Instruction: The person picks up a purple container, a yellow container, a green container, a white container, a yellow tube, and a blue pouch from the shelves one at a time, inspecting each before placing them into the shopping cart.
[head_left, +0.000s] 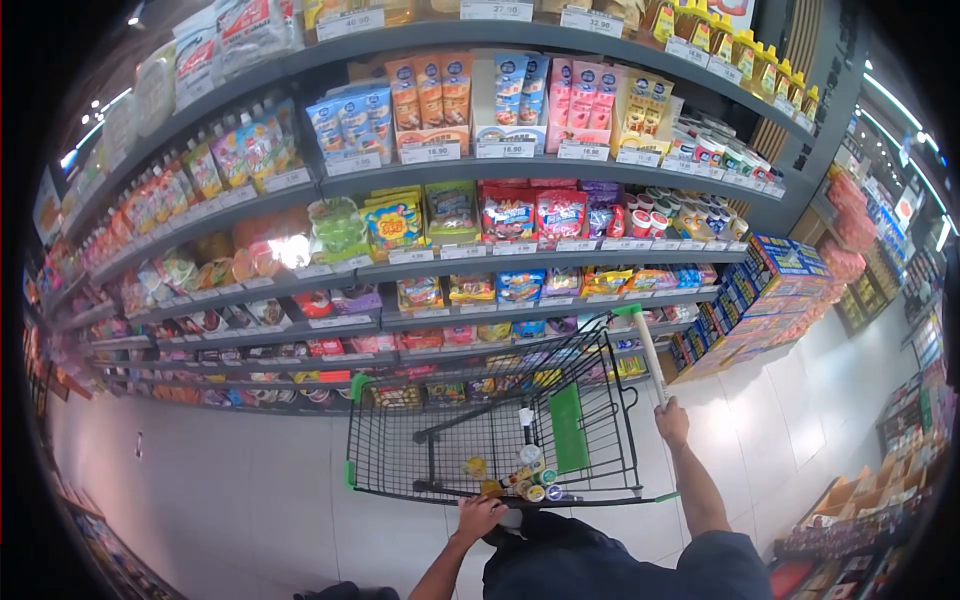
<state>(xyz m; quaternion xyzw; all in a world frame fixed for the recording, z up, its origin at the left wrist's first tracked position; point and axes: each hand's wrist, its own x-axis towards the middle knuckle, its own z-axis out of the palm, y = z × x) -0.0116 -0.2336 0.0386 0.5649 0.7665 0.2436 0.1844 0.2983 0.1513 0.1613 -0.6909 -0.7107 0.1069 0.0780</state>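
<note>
A black wire shopping cart (400,490) with green corner pieces stands sideways in front of me. My right hand (673,420) is closed round its pale push handle (651,355), near the handle's close end. Along the cart's near side rim, my left hand (483,518) rests with its fingers curled over the edge. Inside the basket, close to that hand, lie several small round-lidded cups (535,492) and a yellow item (476,467) whose kind I cannot make out. A green plastic flap (568,428) sits at the handle end of the cart.
A long curved shelf unit (560,170) full of snack bags, pouches and tubes runs behind the cart. Stacked colourful boxes (760,290) stand at its right end. Tiled floor (250,480) stretches around the cart. Another display (850,510) is at lower right.
</note>
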